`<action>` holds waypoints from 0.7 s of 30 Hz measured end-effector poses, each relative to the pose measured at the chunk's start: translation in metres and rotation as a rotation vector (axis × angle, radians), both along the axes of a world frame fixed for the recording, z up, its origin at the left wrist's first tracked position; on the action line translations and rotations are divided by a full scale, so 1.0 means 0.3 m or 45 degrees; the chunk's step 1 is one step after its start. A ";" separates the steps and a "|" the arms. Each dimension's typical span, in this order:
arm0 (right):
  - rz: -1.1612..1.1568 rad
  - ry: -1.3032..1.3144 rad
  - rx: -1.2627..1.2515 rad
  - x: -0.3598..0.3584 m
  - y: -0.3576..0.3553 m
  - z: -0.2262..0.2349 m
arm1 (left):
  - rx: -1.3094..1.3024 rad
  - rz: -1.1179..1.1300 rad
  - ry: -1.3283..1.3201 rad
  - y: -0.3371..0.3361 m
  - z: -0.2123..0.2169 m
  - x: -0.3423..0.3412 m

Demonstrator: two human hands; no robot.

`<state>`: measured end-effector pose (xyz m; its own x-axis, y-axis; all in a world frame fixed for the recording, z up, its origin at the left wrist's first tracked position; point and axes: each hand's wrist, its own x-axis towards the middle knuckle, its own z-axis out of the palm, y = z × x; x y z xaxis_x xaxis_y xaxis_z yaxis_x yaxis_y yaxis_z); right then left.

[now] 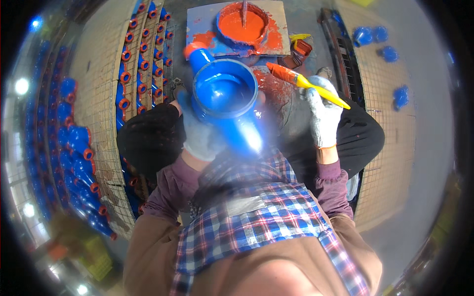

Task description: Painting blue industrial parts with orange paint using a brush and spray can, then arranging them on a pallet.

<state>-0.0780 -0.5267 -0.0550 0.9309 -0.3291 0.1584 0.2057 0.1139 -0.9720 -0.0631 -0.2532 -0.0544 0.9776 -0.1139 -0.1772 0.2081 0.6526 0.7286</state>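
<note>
My left hand [201, 137], in a white glove, is closed around a glossy blue hollow casting [224, 91] in front of my lap. Its wide round mouth faces up toward me. A narrower neck at its upper left ends in an orange-red painted rim [195, 48]. In my gloved right hand [323, 106] is a paintbrush [321, 91] with a yellow handle. The brush's orange-coated bristles point left toward the casting, with a gap between them. Beyond both hands stands a round bowl of orange-red paint [242, 25], with a stick upright in it.
Under the bowl lies a paint-splattered board [200, 22]. A small red container [302, 48] sits at its right corner. Racks at the left carry rows of blue castings [79, 140] with orange-red rims. Several blue pieces [363, 36] rest on a mesh-covered surface [390, 148] at the right.
</note>
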 end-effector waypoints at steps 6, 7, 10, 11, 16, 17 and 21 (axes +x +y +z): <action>-0.171 -0.012 -0.118 0.002 -0.039 0.056 | -0.312 -0.180 0.178 0.086 0.067 0.069; -0.184 -0.007 -0.136 0.005 -0.042 0.062 | -0.430 -0.295 0.244 0.098 0.082 0.081; -0.145 0.033 -0.115 0.039 -0.036 0.068 | -0.719 -0.668 0.382 0.118 0.100 0.120; -0.111 0.042 -0.049 0.057 -0.032 0.071 | -0.681 -0.653 0.477 0.120 0.095 0.138; -0.073 0.158 0.027 0.165 -0.009 0.115 | -0.178 -0.579 0.497 0.122 0.048 0.170; -0.072 0.156 -0.029 0.195 -0.004 0.132 | 0.046 -0.499 0.568 0.119 0.043 0.181; -0.052 0.134 -0.237 0.302 0.045 0.176 | 0.622 -0.739 0.170 0.159 0.104 0.199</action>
